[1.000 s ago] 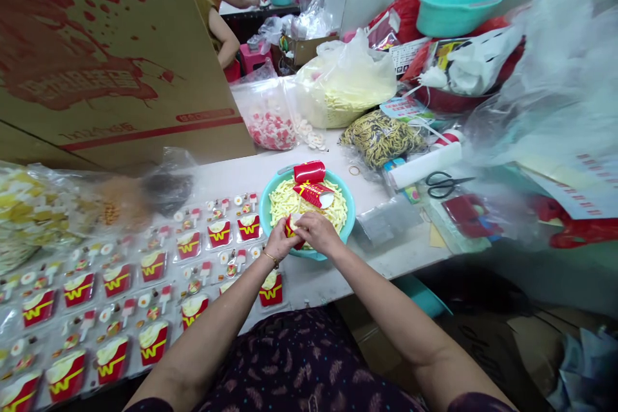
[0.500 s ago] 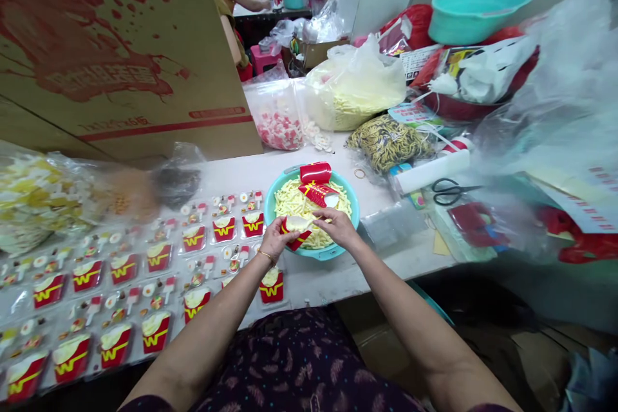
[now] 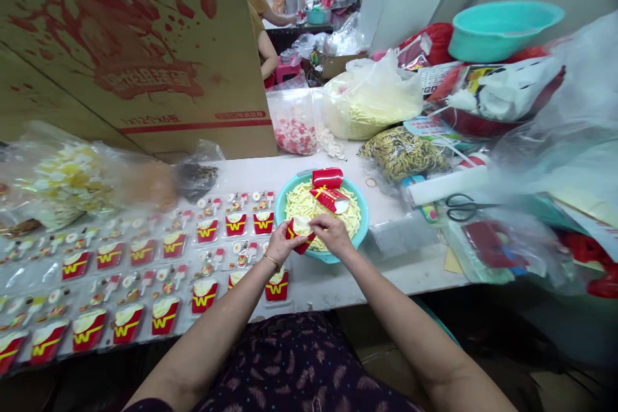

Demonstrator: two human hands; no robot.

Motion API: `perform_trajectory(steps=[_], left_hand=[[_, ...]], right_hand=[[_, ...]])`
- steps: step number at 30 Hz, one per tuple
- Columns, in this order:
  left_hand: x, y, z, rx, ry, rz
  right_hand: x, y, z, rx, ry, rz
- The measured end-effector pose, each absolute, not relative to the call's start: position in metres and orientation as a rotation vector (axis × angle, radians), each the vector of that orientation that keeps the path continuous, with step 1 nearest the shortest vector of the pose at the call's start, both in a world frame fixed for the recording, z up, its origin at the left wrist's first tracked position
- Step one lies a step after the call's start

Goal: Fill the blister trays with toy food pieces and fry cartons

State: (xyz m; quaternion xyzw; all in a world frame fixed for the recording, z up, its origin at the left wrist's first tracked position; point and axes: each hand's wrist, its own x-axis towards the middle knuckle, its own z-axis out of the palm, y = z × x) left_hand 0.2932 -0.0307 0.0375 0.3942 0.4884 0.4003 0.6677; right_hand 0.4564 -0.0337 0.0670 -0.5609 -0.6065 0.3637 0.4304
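Note:
My left hand [image 3: 280, 246] grips a small red fries box [image 3: 304, 247] with a pale opening, tilted over the near side of a turquoise basin [image 3: 365, 209]. The fingers of my right hand [image 3: 334, 235] are pinched together at the box's opening; what they hold is too small to make out. Pale yellow toy fries [image 3: 298, 198] fill the basin. On top of them, toward the far side, lie a red fries carton [image 3: 327, 177] and another red carton [image 3: 329, 199] with yellow marks.
Rows of clear trays with filled red fries boxes [image 3: 207, 230] and tiny toy foods cover the left. A large cardboard carton [image 3: 193, 116] stands behind. Bags of pieces [image 3: 381, 109], scissors [image 3: 461, 207] and plastic wrap lie to the right. Another person [image 3: 265, 51] sits beyond.
The view has shifted, so everything sits farther right and mostly lower. My right fingers have closed in on the box's opening. My left hand keeps hold of the box.

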Motion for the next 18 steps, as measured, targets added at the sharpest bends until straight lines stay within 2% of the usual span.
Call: perform_trajectory(steps=[3,6,13,16,18], left_hand=[[0.288,-0.032,0.038,0.921,1.127,0.878],[0.280,-0.035,0.041,0.954,1.107,0.854],[0.239,-0.044,0.043,1.108,1.298,0.969],[0.205,-0.045,0.040,1.013,1.293,0.995],[0.175,-0.045,0.038,0.891,1.230,1.019]], right_hand=[[0.447,-0.040,0.073,-1.344,-1.879,0.831],[0.436,-0.037,0.080,-1.332,-1.949,0.885],[0.378,-0.020,0.082,-1.270,-2.062,1.388],[0.350,-0.004,0.083,-1.233,-1.860,1.738],[0.326,0.009,0.084,-1.225,-1.678,1.858]])
